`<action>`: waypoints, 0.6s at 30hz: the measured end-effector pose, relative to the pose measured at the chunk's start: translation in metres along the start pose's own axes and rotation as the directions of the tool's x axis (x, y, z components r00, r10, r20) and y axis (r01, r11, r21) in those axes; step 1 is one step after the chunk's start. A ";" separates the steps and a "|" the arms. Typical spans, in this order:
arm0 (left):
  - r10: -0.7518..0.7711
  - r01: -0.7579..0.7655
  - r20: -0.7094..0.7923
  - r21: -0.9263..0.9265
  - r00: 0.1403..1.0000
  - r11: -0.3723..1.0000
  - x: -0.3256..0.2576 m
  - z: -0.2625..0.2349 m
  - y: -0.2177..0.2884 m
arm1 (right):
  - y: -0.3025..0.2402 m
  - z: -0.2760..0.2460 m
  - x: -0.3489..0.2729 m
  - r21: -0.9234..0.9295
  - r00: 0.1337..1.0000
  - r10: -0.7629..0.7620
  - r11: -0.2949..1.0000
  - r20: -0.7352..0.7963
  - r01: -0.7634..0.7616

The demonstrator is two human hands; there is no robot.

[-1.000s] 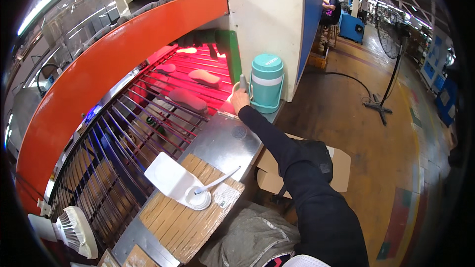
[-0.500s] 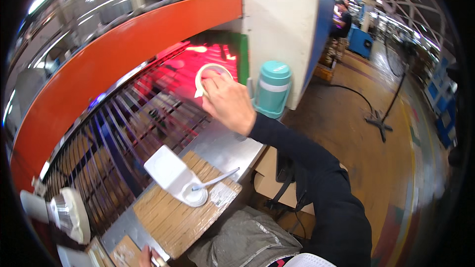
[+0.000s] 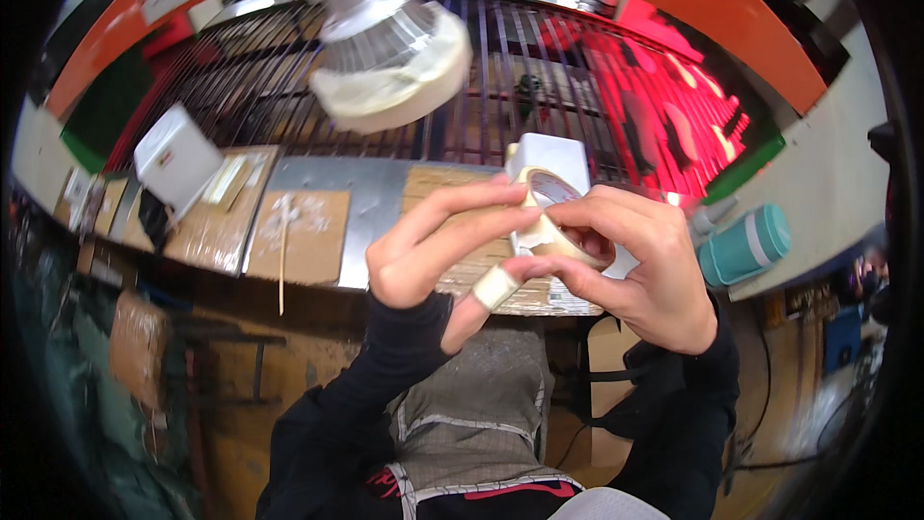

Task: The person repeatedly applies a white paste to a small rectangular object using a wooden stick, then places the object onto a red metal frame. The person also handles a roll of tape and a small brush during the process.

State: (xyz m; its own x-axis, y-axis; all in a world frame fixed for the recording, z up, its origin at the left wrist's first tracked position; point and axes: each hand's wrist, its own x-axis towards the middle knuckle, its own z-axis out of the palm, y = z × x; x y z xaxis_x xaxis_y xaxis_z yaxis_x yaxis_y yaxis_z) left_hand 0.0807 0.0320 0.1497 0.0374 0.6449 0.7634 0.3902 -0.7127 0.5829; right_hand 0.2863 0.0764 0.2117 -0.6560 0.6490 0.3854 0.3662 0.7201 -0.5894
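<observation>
A roll of cream masking tape point(image 3: 575, 248) is between my two hands, above the front edge of the bench. My right hand point(image 3: 647, 270) grips it from the right, with fingers over its ring and the thumb below. My left hand point(image 3: 433, 246) meets the roll from the left, its fingertips pinching at the loose tape end. A strip of tape point(image 3: 495, 289) is wrapped round my left thumb. Behind the roll stands a white box point(image 3: 553, 159), partly hidden by my hands, over a cardboard piece point(image 3: 452, 183).
A lamp with a tape-wrapped rim point(image 3: 395, 67) hangs ahead above a slatted rack point(image 3: 491, 29), glowing red at right. Leftward are a white container point(image 3: 178, 159) and a cardboard square point(image 3: 303, 250) with a thin stick point(image 3: 283, 260). A teal bottle point(image 3: 746, 246) stands right.
My right hand has brought the tape roll from beside the teal bottle to in front of my body. My left hand has risen to meet it. The view has swung left.
</observation>
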 end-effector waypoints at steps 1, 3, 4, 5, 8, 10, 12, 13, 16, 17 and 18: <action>-0.043 0.042 -0.039 -0.018 0.998 0.999 -0.004 -0.003 -0.001 | -0.002 0.005 0.003 -0.049 0.999 -0.050 0.998 -0.007 0.050; -0.053 0.048 -0.127 -0.045 0.990 0.998 -0.010 -0.011 -0.003 | -0.008 0.015 0.008 -0.021 0.994 -0.109 0.994 -0.010 0.109; -0.045 0.035 -0.174 -0.063 0.984 0.997 -0.013 -0.014 -0.003 | -0.011 0.018 0.009 0.004 0.992 -0.126 0.992 -0.013 0.126; -0.052 0.040 -0.227 -0.056 0.973 0.998 -0.015 -0.016 -0.002 | -0.014 0.021 0.011 -0.029 0.984 -0.177 0.984 -0.007 0.177; -0.204 0.168 -0.382 -0.126 0.902 0.978 -0.026 -0.021 0.009 | -0.026 0.026 0.010 -0.002 0.980 -0.196 0.981 0.024 0.196; -0.235 0.157 -0.483 -0.196 0.843 0.968 -0.027 -0.029 0.012 | -0.033 0.026 0.011 -0.036 0.963 -0.266 0.963 0.035 0.267; -0.281 0.184 -0.551 -0.226 0.785 0.957 -0.031 -0.043 0.015 | -0.041 0.026 0.014 -0.041 0.958 -0.282 0.958 0.056 0.284; -0.207 0.142 -0.597 -0.155 0.775 0.978 -0.030 -0.052 0.012 | -0.044 0.027 0.015 -0.038 0.949 -0.313 0.949 0.037 0.314; -0.128 0.034 -0.688 -0.149 0.715 0.988 -0.030 -0.081 0.007 | -0.050 0.031 0.023 -0.024 0.870 -0.492 0.870 0.018 0.492; -0.159 -0.026 -0.706 -0.244 0.690 0.969 -0.031 -0.092 0.007 | -0.052 0.039 0.023 -0.076 0.818 -0.575 0.815 0.003 0.574; -0.201 -0.006 -0.718 -0.274 0.667 0.962 -0.035 -0.105 0.009 | -0.054 0.047 0.024 -0.130 0.768 -0.640 0.764 -0.026 0.632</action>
State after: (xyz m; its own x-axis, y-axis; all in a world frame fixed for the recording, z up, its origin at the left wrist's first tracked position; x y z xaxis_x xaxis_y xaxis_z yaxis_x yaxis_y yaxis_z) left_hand -0.0133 -0.0263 0.1575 -0.7137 0.3749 0.5917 0.1226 -0.7649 0.6324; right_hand 0.2195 0.0414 0.2193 -0.7208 0.0443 0.6917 -0.0489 0.9922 -0.1145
